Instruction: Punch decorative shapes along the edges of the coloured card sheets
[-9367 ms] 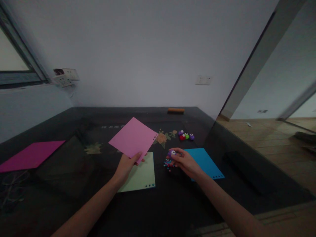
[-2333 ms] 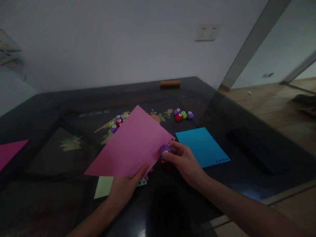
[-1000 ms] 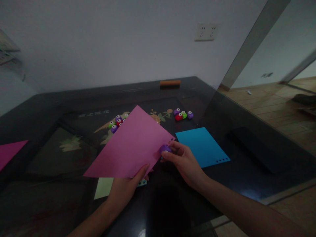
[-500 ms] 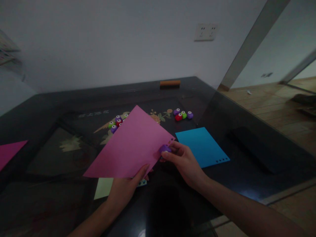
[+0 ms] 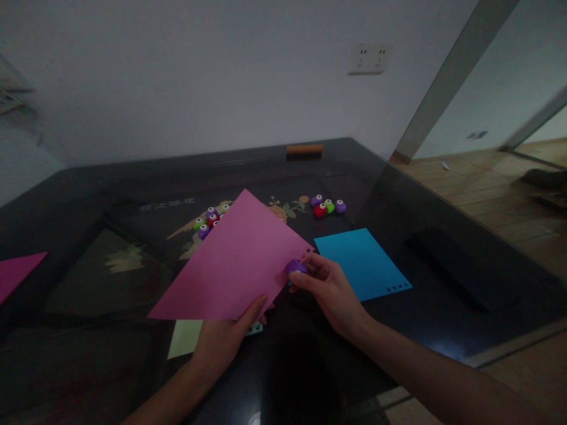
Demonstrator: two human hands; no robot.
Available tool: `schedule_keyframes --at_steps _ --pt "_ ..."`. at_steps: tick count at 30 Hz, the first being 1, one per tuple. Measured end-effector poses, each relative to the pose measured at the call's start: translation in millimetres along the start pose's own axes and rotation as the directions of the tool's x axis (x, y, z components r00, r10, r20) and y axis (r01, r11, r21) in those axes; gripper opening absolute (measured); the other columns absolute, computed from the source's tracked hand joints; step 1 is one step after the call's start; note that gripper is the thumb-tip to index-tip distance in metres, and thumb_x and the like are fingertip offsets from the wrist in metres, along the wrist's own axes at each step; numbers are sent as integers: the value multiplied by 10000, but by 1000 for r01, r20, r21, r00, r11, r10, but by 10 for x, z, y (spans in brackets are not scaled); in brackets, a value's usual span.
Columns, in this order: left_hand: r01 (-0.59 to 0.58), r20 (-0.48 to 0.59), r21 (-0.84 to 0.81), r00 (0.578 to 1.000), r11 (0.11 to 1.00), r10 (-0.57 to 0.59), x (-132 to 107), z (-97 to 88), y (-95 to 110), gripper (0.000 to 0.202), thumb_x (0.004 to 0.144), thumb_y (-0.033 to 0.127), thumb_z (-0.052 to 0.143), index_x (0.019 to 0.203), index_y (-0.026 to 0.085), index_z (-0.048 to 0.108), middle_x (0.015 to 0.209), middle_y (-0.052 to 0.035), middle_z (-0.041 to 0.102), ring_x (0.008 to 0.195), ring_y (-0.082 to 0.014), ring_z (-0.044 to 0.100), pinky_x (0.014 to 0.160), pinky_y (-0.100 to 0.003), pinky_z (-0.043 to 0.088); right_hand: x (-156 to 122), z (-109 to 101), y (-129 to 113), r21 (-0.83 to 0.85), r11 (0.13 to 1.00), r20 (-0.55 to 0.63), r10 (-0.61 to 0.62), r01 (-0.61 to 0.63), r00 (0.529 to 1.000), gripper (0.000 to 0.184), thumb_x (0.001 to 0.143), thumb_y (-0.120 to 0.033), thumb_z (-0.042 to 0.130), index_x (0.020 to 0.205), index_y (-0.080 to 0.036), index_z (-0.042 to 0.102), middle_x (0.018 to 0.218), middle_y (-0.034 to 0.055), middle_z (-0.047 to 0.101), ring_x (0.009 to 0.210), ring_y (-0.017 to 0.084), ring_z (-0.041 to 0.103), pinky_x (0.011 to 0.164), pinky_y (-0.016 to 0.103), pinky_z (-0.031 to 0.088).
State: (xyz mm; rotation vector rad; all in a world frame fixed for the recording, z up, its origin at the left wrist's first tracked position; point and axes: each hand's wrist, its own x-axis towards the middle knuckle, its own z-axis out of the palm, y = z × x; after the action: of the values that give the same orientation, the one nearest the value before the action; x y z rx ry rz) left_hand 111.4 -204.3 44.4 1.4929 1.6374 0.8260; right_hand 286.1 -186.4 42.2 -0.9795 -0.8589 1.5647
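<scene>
My left hand (image 5: 230,336) pinches a sheet of pink paper (image 5: 234,260) by its lower edge, thumb on top, and keeps it tilted above the table. In my right hand (image 5: 330,289) is a small purple craft punch (image 5: 295,268), set at the paper's right-hand edge. Several small cut-outs show along that edge, just beyond the punch. Part of a pale green sheet (image 5: 186,337) peeks out below my left hand. To the right lies a blue sheet (image 5: 361,260) with a row of small holes near one corner.
Several coloured punches (image 5: 207,224) with eye-like tops sit partly behind the pink paper. A smaller cluster of punches (image 5: 328,206) stands farther right. An orange-brown cylinder (image 5: 305,150) lies by the wall, a dark flat object (image 5: 456,268) at right, and a magenta sheet (image 5: 20,273) at far left.
</scene>
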Motion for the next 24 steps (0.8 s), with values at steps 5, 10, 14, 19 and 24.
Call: schedule_keyframes --at_steps 5,10,14,19,24 --pt "9 3 -23 1000 1000 -9 1 7 -3 239 723 347 579 504 255 610 620 7 704 690 -214 667 780 -332 501 1 5 -2 2 1000 -6 0 0 1000 225 642 -250 761 824 -182 648 787 -4 651 663 105 581 637 233 470" --pt "2 -5 -25 1000 1000 -2 -1 5 7 227 720 342 577 513 253 612 608 10 698 674 -208 662 773 -321 498 3 5 13 10 1000 -14 -1 2 1000 226 637 -240 764 818 -175 644 797 3 650 691 115 589 641 233 477" --pt "-3 5 -31 1000 1000 3 4 3 2 229 721 339 577 512 254 610 612 10 699 675 -206 660 782 -321 495 -1 3 8 9 1000 -6 -4 4 1000 228 644 -237 759 834 -176 649 812 10 656 702 118 595 641 228 484" --pt "5 -5 -14 1000 1000 -6 2 5 -5 222 715 355 585 524 249 627 617 11 704 685 -216 662 777 -331 499 4 4 11 26 1000 -3 -1 1 1000 264 633 -238 765 863 -181 651 851 17 668 746 139 617 669 254 512" --pt "-1 -7 -8 1000 1000 1 -4 4 -2 245 715 362 581 505 242 619 630 5 711 699 -216 663 791 -335 496 9 3 21 52 999 17 7 -8 1000 279 634 -237 764 885 -185 652 889 25 674 810 158 634 779 316 512"
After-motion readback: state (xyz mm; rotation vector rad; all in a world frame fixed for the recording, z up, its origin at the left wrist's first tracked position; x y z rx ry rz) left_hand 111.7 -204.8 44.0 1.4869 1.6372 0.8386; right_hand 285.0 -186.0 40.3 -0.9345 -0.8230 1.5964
